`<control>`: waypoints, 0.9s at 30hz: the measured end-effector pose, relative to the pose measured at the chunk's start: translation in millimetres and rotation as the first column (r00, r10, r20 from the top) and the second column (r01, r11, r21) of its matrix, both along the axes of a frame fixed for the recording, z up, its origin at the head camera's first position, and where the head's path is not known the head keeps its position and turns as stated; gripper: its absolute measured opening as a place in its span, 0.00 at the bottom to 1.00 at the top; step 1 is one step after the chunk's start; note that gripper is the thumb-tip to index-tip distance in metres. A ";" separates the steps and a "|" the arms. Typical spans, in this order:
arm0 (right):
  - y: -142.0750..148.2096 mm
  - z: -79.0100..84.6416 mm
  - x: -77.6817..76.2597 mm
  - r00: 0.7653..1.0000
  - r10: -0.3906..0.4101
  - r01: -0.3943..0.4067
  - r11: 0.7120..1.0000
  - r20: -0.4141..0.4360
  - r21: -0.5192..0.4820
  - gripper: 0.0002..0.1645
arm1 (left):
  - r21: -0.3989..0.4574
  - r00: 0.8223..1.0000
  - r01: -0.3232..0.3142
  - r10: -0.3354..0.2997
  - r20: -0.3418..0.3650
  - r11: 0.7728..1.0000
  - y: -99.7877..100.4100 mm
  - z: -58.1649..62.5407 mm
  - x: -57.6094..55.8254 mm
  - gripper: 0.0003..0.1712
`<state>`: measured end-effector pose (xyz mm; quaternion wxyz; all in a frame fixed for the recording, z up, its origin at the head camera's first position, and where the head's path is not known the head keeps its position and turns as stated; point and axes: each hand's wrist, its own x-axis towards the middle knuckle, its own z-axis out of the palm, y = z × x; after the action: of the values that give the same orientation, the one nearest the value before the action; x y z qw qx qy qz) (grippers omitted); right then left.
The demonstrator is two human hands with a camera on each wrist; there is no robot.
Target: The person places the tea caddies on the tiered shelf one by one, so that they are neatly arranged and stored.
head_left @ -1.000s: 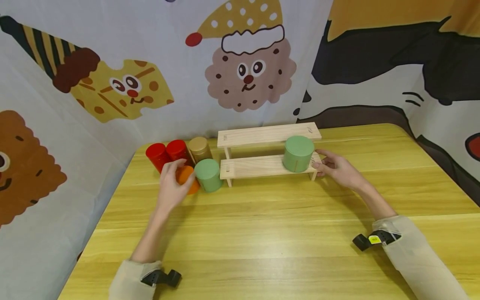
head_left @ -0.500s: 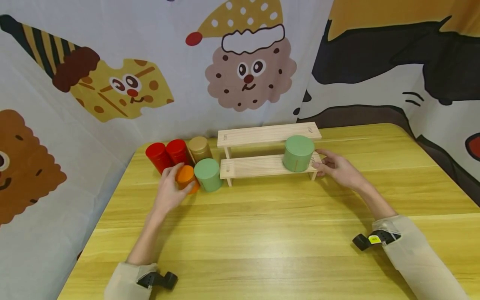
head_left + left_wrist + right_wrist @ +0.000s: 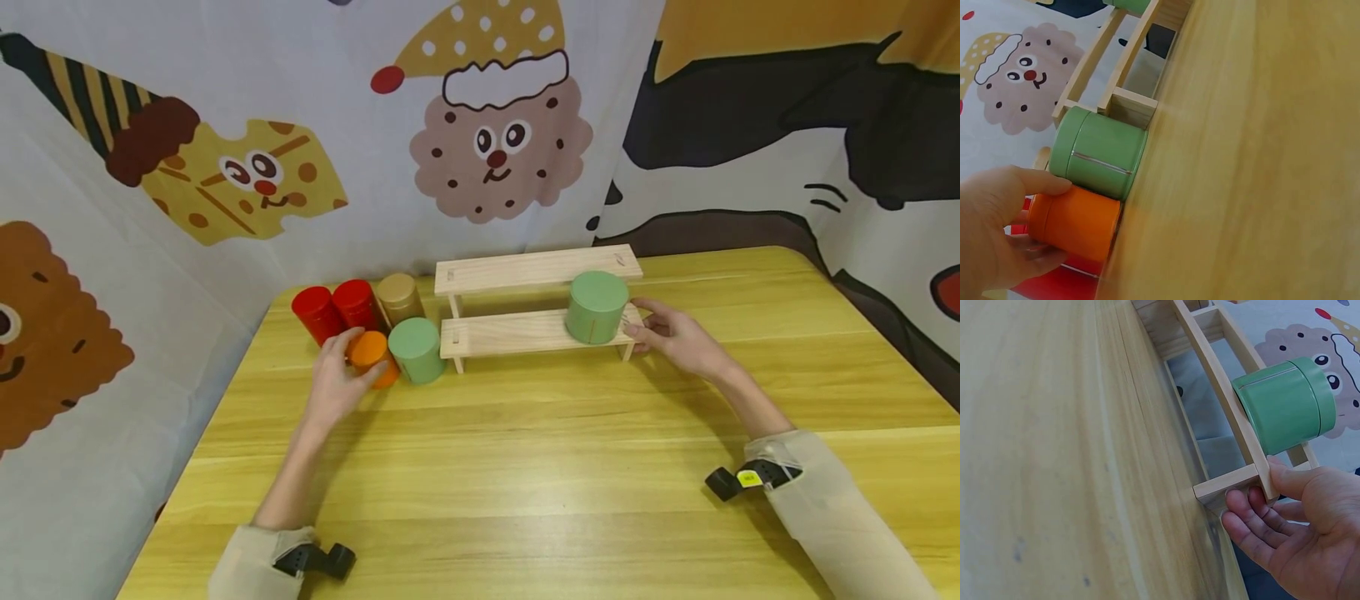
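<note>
My left hand (image 3: pixel 336 385) is around a small orange canister (image 3: pixel 371 357), its thumb on the near side and its fingers on the far side. The left wrist view shows the orange canister (image 3: pixel 1075 222) lying between thumb and fingers, touching the table. Right beside it stands a green canister (image 3: pixel 417 350). My right hand (image 3: pixel 675 337) grips the right end of a two-tier wooden shelf (image 3: pixel 510 332). In the right wrist view the thumb lies over the board and the fingers curl beneath it. Another green canister (image 3: pixel 597 308) stands on the lower tier, near that hand.
Behind the orange canister stand two red canisters (image 3: pixel 317 314) and a gold canister (image 3: pixel 401 297), left of the shelf. The wooden table (image 3: pixel 525 483) stretches in front. A printed cloth (image 3: pixel 315 50) hangs behind the table.
My left hand has drawn slightly down and left, uncovering more of the orange canister's lid, with its fingers now along the sides. The right hand and shelf stay put.
</note>
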<state>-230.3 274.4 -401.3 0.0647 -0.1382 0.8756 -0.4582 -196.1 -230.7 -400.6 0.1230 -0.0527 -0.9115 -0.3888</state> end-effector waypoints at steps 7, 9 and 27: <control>0.5 0.3 -0.3 1.000 0.005 -0.005 1.000 0.000 0.001 0.42 | 0.033 0.997 -0.039 0.041 -0.065 0.999 1.0 7.1 1.1 0.36; 0.9 0.2 -0.2 1.000 0.008 -0.008 1.000 0.000 0.001 0.42 | 0.033 0.995 -0.044 0.047 -0.093 0.998 1.3 10.3 1.5 0.35; 2.3 -1.6 -1.4 1.000 0.008 -0.008 1.000 -0.005 0.008 0.41 | 0.040 0.974 -0.075 0.082 -0.211 0.996 9.6 36.6 5.8 0.35</control>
<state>-231.7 276.7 -403.0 0.0649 -0.1423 0.8771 -0.4541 -190.3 -221.0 -363.9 0.2357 -0.0557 -0.8883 -0.3903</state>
